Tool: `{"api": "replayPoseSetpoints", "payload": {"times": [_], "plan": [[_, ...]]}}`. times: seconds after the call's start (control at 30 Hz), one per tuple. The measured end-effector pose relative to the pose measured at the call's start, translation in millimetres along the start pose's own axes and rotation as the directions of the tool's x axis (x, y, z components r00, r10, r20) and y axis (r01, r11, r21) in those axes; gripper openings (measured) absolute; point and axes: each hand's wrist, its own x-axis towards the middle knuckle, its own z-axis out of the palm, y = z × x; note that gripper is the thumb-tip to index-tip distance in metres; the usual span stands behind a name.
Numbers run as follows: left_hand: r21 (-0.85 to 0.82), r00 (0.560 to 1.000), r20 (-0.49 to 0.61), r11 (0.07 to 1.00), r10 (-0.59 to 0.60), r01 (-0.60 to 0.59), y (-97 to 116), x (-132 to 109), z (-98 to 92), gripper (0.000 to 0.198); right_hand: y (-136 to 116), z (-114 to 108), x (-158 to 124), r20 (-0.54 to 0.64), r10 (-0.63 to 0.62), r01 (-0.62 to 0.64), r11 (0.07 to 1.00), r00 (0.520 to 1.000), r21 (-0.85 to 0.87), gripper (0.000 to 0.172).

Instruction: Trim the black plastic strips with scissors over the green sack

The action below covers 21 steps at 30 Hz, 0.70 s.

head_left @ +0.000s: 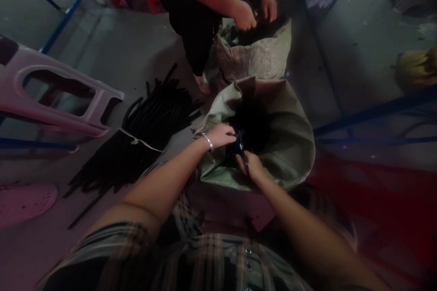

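**Q:** Left hand?

**A:** From my head feed, my left hand point(220, 135) is at the mouth of the green woven sack point(287, 145), with a silver bracelet point(208, 142) on the wrist. Fingers are half curled over dark stuff. Can't tell if they have hold of anything.

**Q:** Right hand?

**A:** My right hand point(251, 167) is pinched shut on a thin black strip point(245, 160), right beside the left hand.

**Q:** Where's the black material?

**A:** A dark mass point(251, 122) sits inside the sack, too dim to tell what it is. Just left of the sack, a bundle of black tubing point(146, 132) lies on the concrete floor point(112, 50), tied with pale string point(139, 142).

**Q:** Around that?

**A:** Across from me, a co-worker's 2 hands point(244, 15) reach into a grey sack point(252, 57), which touches mine. A pink plastic stool point(51, 91) lies on its side at left, a pink perforated slipper point(23, 202) lower left, and a blue metal rack point(375, 118) at right.
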Motion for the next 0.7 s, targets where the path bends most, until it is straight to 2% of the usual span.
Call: {"api": "replayPoseSetpoints", "payload": {"times": [0.1, 0.2, 0.47, 0.7], "plan": [[0.099, 0.996, 0.005, 0.991, 0.087, -0.087, -0.4, -0.3, -0.6, 0.018, 2.3, -1.9, 0.9, 0.038, 0.012, -0.01, 0.999, 0.999, -0.039, 0.024], [0.119, 0.996, 0.003, 0.989, 0.09, -0.089, -0.7, -0.6, -1.6, 0.021, 3.9, -1.5, 2.0, 0.008, 0.001, 0.0, 0.997, 1.0, -0.08, 0.025], [-0.025, 1.0, -0.003, 1.0, -0.013, 0.013, -2.8, 0.2, 2.4, 0.021, -0.6, 1.2, -0.4, -0.032, 0.0, 0.002, 0.999, 1.0, 0.043, 0.029], [-0.214, 0.984, 0.025, 0.961, -0.175, 0.177, -0.6, 1.8, 0.3, 0.013, -2.2, -4.2, 1.8, -0.083, 0.068, -0.055, 0.987, 0.994, 0.153, 0.034]]}}
